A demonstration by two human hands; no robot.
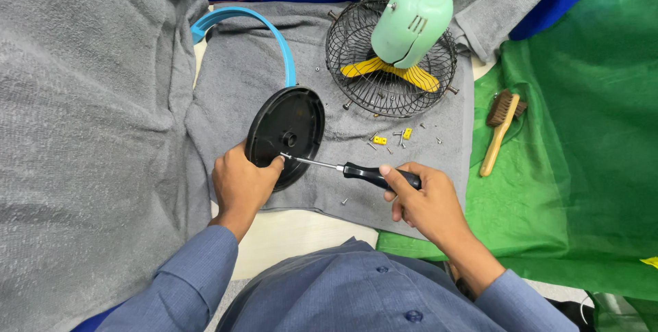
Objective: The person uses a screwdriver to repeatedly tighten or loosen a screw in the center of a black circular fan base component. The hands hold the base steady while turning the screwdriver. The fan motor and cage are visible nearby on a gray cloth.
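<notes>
- Black round base (286, 133) stands tilted on edge on the grey towel (240, 78), blue curved arm (274, 34) attached; stiff plastic, probably light, best gripped at the rim
- My left hand (240, 181) clamps its lower rim, thumb near the centre
- My right hand (421, 198) grips the screwdriver (349, 169) by its black handle, tip at the base's hub, wrist low
- Loose screws (401, 137) and fan head (394, 44) lie beyond; brush (499, 130) to the right

A repair bench: dismantled fan (397, 44), loose screws (394, 137), brush (499, 130) on grey towels (82, 133).
</notes>
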